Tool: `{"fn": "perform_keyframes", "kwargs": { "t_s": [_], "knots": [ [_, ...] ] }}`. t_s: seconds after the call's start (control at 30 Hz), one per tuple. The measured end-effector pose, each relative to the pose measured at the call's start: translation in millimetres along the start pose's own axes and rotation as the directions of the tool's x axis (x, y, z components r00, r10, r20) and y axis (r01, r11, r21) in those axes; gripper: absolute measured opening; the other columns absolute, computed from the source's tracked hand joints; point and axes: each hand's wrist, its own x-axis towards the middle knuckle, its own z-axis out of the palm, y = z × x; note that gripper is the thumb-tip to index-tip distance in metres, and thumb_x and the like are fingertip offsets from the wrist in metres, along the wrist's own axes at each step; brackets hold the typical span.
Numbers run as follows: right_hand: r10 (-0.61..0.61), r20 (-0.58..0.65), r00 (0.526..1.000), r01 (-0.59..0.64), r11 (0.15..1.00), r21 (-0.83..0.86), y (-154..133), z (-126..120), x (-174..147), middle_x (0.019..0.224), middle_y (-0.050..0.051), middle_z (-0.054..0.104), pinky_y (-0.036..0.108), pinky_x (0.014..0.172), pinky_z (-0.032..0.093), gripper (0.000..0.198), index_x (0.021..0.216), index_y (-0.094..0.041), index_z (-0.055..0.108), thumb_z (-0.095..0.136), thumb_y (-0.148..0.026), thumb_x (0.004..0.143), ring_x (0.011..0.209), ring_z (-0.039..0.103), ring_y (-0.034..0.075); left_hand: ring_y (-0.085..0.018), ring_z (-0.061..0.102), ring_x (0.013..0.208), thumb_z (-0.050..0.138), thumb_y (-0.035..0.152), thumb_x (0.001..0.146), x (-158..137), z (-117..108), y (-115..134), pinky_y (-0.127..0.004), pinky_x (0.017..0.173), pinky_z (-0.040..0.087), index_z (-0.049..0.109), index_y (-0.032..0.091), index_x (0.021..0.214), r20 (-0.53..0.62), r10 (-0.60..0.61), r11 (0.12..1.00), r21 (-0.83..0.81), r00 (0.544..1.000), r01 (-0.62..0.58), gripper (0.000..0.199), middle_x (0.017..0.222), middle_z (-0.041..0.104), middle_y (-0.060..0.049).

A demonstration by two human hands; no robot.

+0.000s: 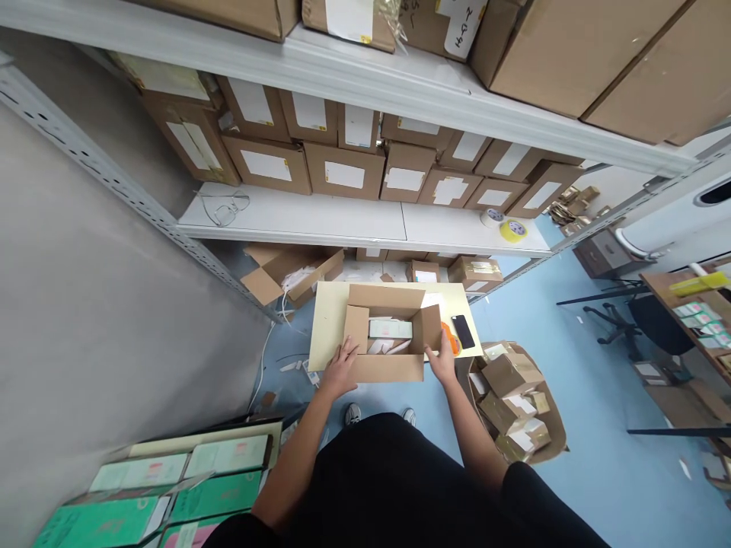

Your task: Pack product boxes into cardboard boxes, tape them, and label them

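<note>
An open cardboard box [389,370] stands on a small cream table [327,316], its flaps folded outward. Inside lies a pale green carton [391,329], with crumpled white material [379,347] in front of it. My left hand [341,368] grips the box at its front left corner, fingers over the left flap. At the right flap, my right hand [442,361] holds the box with thumb and fingers apart around the edge. Just beyond that hand are an orange tape item [451,339], partly hidden, and a black phone [462,332].
Shelves [297,217] ahead carry labelled cartons [345,174] and tape rolls [512,230]. An opened carton [272,272] with white cords sits behind left. On the right, a large carton [557,426] is full of small parcels. Green boxes [220,493] are stacked at lower left.
</note>
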Motion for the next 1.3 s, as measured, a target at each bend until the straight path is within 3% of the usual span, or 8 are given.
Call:
{"fn": "perform_keyframes", "kwargs": {
  "t_s": [0.13, 0.3, 0.4, 0.53, 0.7, 0.93, 1.1, 1.3],
  "knots": [
    [-0.143, 0.372, 0.917, 0.163, 0.986, -0.023, -28, 14, -8, 0.161, 0.016, 0.045, 0.053, 0.122, 0.036, 0.079, 0.147, -0.017, 0.057, 0.071, -0.060, 0.083, 0.155, 0.033, 0.033, -0.046, 0.017, 0.157, 0.088, 0.019, 0.059, 0, -1, -1, -0.058, 0.119, 0.036, 0.036, 0.031, 0.159, 0.019, -0.008, 0.999, 0.038, 1.000, 0.007, 0.113, 0.176, 0.001, -0.009],
    [-0.121, 0.492, 0.862, 0.118, 0.992, 0.036, -35, 9, -12, 0.164, 0.018, 0.039, 0.056, 0.123, 0.031, 0.091, 0.142, -0.016, 0.063, 0.077, -0.072, 0.072, 0.157, 0.026, 0.036, -0.051, 0.009, 0.157, 0.090, 0.043, 0.059, 2, -25, -14, -0.068, 0.121, 0.026, 0.048, 0.028, 0.155, 0.112, 0.013, 0.998, -0.066, 0.994, -0.005, 0.106, 0.174, 0.015, -0.011],
    [-0.103, 0.430, 0.897, 0.017, 0.980, 0.199, -31, 1, -9, 0.152, 0.016, 0.057, 0.054, 0.119, 0.039, 0.077, 0.138, -0.021, 0.067, 0.071, -0.071, 0.080, 0.147, 0.046, 0.033, -0.042, 0.026, 0.156, 0.079, 0.059, 0.073, 8, -38, -21, -0.054, 0.124, 0.030, 0.062, 0.021, 0.143, 0.103, 0.054, 0.972, -0.233, 0.993, -0.029, 0.081, 0.169, 0.033, -0.013],
    [0.023, 0.111, 0.994, -0.058, 0.942, 0.331, -25, 8, -12, 0.144, 0.017, 0.062, 0.048, 0.102, 0.054, 0.066, 0.138, -0.020, 0.064, 0.062, -0.064, 0.089, 0.125, 0.064, 0.030, -0.033, 0.044, 0.148, 0.066, 0.058, 0.087, 25, -41, -13, -0.046, 0.122, 0.035, 0.074, 0.020, 0.124, -0.097, -0.094, 0.954, -0.295, 0.991, 0.062, 0.054, 0.146, 0.062, -0.013],
    [0.057, -0.038, 0.998, -0.045, 0.964, 0.262, -20, 41, -16, 0.146, 0.019, 0.058, 0.047, 0.103, 0.053, 0.073, 0.148, -0.015, 0.051, 0.062, -0.056, 0.089, 0.126, 0.060, 0.030, -0.031, 0.061, 0.128, 0.075, 0.052, 0.083, 43, -40, 2, -0.041, 0.107, 0.048, 0.044, 0.020, 0.155, -0.398, -0.358, 0.914, -0.336, 0.845, 0.229, 0.085, 0.138, 0.066, -0.015],
    [0.244, 0.008, 0.970, -0.240, 0.950, 0.202, -11, 71, -8, 0.144, 0.022, 0.057, 0.048, 0.112, 0.045, 0.078, 0.151, -0.008, 0.044, 0.062, -0.048, 0.087, 0.132, 0.057, 0.033, -0.039, 0.046, 0.143, 0.086, 0.044, 0.071, 63, -61, 2, -0.048, 0.115, 0.040, 0.017, 0.019, 0.165, -0.292, -0.298, 0.953, -0.151, 0.909, 0.264, 0.119, 0.154, 0.048, -0.021],
    [0.263, 0.109, 0.959, -0.276, 0.953, 0.125, -12, 65, 6, 0.146, 0.017, 0.058, 0.044, 0.111, 0.046, 0.078, 0.156, -0.014, 0.039, 0.066, -0.039, 0.087, 0.133, 0.057, 0.031, -0.041, 0.030, 0.153, 0.074, 0.039, 0.081, 124, -98, 23, -0.050, 0.122, 0.031, 0.026, 0.018, 0.163, -0.301, -0.053, 0.994, 0.077, 0.952, 0.079, 0.097, 0.171, 0.022, -0.018],
    [0.345, 0.236, 0.909, -0.360, 0.933, 0.024, -21, 52, 19, 0.140, 0.011, 0.064, 0.038, 0.104, 0.049, 0.084, 0.161, -0.025, 0.030, 0.069, -0.033, 0.087, 0.127, 0.062, 0.029, -0.045, 0.026, 0.151, 0.072, 0.048, 0.079, 181, -130, 61, -0.054, 0.121, 0.028, 0.037, 0.021, 0.161, -0.163, 0.043, 0.932, 0.363, 0.986, 0.019, 0.093, 0.162, 0.041, -0.016]
  ]
}}
